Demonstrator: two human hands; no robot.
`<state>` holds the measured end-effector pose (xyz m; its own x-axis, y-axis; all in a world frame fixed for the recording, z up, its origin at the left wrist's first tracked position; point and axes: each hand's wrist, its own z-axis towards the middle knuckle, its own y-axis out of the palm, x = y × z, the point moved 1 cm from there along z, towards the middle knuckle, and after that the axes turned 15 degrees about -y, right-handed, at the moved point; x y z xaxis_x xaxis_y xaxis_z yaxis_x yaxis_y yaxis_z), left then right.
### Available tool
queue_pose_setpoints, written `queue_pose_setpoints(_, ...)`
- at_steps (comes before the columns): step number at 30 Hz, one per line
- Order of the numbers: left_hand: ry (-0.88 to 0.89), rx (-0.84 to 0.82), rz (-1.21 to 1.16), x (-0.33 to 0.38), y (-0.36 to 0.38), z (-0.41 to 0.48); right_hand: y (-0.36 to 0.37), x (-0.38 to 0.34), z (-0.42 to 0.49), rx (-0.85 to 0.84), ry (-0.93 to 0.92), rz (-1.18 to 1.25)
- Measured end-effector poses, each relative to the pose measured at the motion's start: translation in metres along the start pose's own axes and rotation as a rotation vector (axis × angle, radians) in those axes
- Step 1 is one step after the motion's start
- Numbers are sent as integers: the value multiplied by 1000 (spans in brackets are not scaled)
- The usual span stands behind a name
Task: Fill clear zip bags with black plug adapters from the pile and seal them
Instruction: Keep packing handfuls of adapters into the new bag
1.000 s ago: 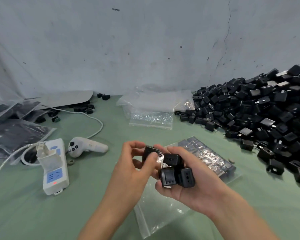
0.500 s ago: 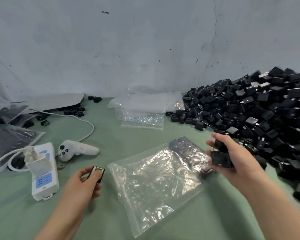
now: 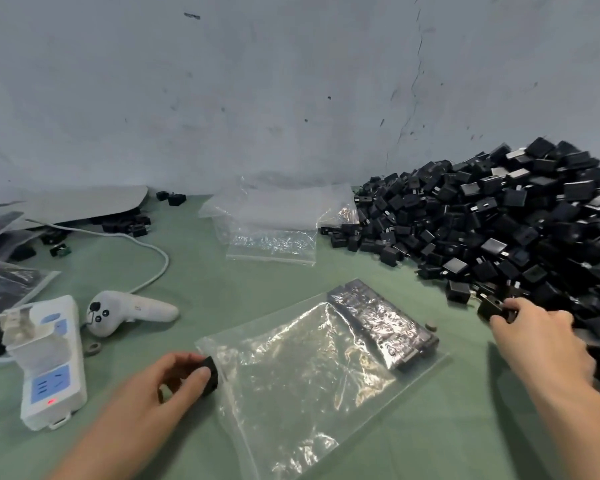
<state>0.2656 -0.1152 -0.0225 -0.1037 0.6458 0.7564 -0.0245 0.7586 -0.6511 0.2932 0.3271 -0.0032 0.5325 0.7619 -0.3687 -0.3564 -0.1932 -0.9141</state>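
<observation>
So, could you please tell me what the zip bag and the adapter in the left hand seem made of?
The zip bag looks like thin clear plastic film: glossy, wrinkled, see-through. The adapter in the left hand seems hard black plastic, dull sheen.

Soft, even light fills the corner, fairly bright and falling mostly from above, so shadows stay short and faint. On the green tabletop point(image 3: 201, 271) a dim shadow sits under the left hand point(image 3: 174, 379), and a darker strip lies just left of the right hand point(image 3: 537, 337). The black adapter point(image 3: 210, 375) pinched in the left hand is a flat dark blot; the second adapter point(image 3: 492, 308), gripped by the right hand, is no clearer. White glare streaks the clear zip bag point(image 3: 291, 375) and sparkles on the spare bags point(image 3: 274, 240) nearer the wall point(image 3: 291, 81). The pile point(image 3: 499, 220) smears toward the right edge. The wide lens bends the wall's foot and stretches both forearms at the lower corners.
</observation>
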Motion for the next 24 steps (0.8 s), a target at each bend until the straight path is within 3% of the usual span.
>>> queue_pose_setpoints(3,222,96,127,4,9,-4,-2,1,-2,-39,-4,-32)
queue_pose_setpoints(11,363,189,195,-12,2,-7,1,0,-5,-23,-77,-29)
queue_pose_setpoints(16,657,200,396,-20,5,-23,8,-6,-4,-117,-113,-6)
queue_pose_setpoints(24,680,122,535,-14,14,-18,12,-10,-4,-181,-191,-24)
